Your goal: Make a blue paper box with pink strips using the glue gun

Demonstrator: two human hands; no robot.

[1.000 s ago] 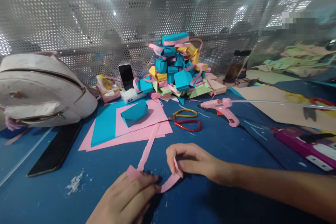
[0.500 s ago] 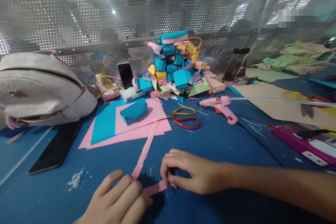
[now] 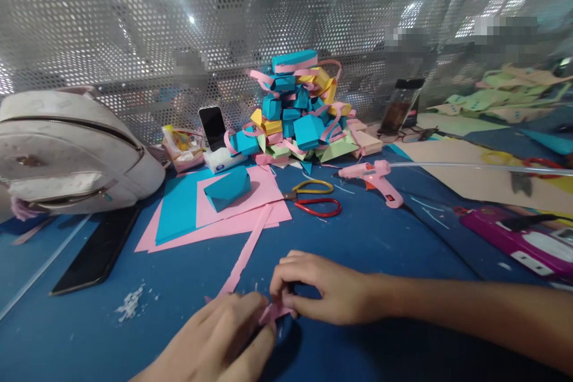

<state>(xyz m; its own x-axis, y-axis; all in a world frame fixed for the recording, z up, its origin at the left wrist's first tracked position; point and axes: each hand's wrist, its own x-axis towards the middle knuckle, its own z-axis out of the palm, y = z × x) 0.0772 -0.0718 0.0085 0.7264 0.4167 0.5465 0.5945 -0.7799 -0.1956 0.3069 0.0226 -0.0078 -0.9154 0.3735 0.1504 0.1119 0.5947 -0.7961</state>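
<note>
One head-worn view looks forward and down, close over the blue table (image 3: 403, 250), facing the paper box pile (image 3: 299, 113) far back before the perforated metal screen (image 3: 134, 24).

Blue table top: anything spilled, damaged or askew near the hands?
White crumbs lie scattered on the blue table, left of the left hand. Thin white slivers are strewn beside the pink glue gun. Nothing looks damaged.
</note>
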